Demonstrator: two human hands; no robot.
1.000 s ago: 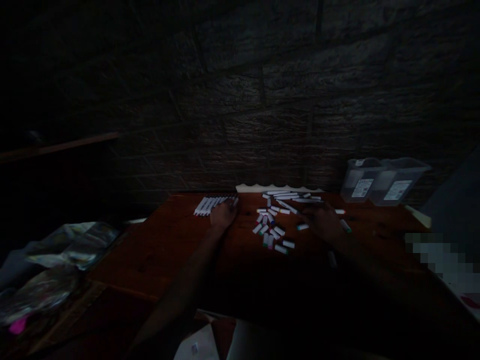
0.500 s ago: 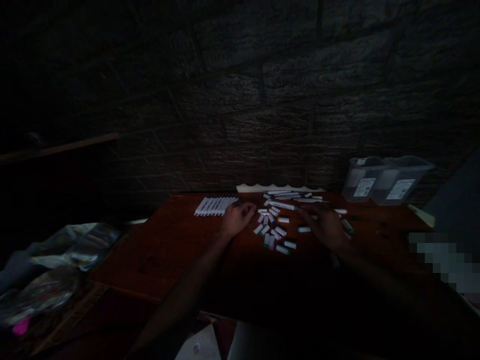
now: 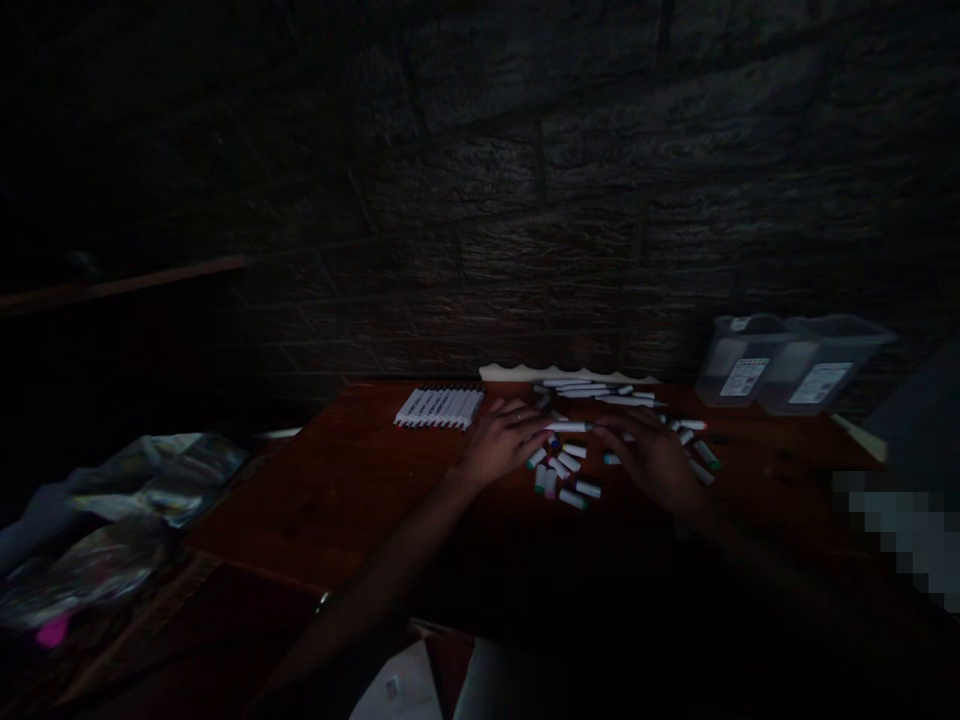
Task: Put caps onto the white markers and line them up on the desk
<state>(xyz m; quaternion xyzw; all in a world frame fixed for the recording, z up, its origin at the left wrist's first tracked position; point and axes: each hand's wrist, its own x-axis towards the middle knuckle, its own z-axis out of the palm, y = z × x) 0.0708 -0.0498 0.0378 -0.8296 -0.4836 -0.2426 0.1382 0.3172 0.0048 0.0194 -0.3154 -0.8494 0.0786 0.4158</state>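
Between my two hands is a white marker [image 3: 568,427], held level just over the table. My left hand [image 3: 504,438] closes its fingertips on the marker's left end. At the marker's right end, the fingers of my right hand [image 3: 646,452] pinch it. Loose marker caps [image 3: 569,464] with coloured ends lie scattered below and between the hands; some are hidden under the left hand. To the left of my left hand, a neat row of white markers [image 3: 440,407] lies side by side. Several uncapped markers [image 3: 574,387] lie in a loose heap behind the hands.
The wooden table [image 3: 300,500] stands against a dark brick wall [image 3: 480,260]. Two clear plastic containers [image 3: 806,375] with labels stand at its back right. A wavy-edged white strip [image 3: 517,374] lies along the wall. Crumpled plastic bags [image 3: 150,480] are at the left. The scene is dim.
My left hand has moved right, from beside the marker row to the left end of the marker. The marker, in my right hand, has come down slightly toward me. The view has shifted a little.
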